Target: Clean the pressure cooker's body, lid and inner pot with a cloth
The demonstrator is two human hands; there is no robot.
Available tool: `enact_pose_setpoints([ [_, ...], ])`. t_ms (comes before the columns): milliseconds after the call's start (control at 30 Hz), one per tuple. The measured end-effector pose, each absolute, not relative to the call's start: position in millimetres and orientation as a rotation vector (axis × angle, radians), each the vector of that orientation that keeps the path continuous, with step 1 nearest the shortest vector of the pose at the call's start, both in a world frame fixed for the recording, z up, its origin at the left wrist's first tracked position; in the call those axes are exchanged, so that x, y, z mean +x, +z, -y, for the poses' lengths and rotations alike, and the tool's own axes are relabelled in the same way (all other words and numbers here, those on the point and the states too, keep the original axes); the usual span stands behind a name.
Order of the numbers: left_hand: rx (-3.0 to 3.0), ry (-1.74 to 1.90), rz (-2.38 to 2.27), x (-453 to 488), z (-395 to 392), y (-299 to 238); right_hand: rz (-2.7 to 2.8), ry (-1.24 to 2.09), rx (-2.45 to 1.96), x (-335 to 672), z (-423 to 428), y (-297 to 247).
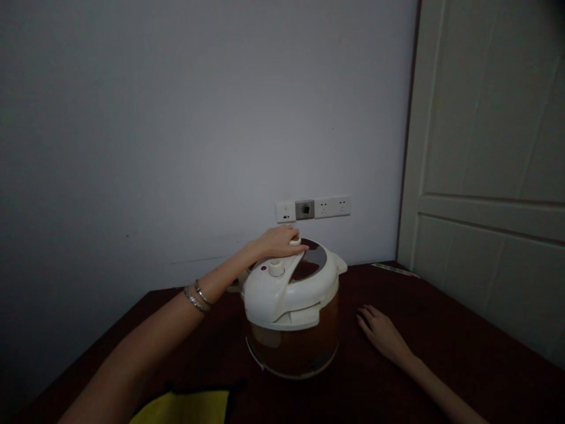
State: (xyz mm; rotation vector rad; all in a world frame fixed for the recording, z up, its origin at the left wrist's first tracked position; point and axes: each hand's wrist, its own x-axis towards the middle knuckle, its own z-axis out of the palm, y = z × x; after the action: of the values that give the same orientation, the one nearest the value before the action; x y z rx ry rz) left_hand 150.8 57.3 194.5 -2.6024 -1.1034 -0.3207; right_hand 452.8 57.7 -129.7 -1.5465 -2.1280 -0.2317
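An electric pressure cooker (292,338) with a brown body and a white lid (269,294) stands on a dark red-brown table (463,335). My left hand (279,242) reaches over the lid and its fingers are closed on the small white knob (295,241) at the top. Two bangles (198,298) circle that wrist. My right hand (383,333) lies flat on the table just right of the cooker, fingers stretched out, holding nothing.
A row of wall sockets (313,209) sits on the grey wall behind the cooker. A cream door (489,176) stands at the right. A yellow cloth (188,407) lies at the near table edge. A thin flat object (394,269) rests at the table's far right corner.
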Motion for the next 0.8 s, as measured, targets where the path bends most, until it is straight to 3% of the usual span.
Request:
enact_pose_setpoints([
  [467, -2.548, -0.470, 1.218, 153.3, -61.3, 190.0, 2.108, -0.227, -1.569, 452.7, -57.5, -130.0],
  [800, -2.462, -0.969, 1.262, 126.5, -54.3, 213.6, 2.075, -0.207, -1.537, 453.9, -58.2, -132.8],
])
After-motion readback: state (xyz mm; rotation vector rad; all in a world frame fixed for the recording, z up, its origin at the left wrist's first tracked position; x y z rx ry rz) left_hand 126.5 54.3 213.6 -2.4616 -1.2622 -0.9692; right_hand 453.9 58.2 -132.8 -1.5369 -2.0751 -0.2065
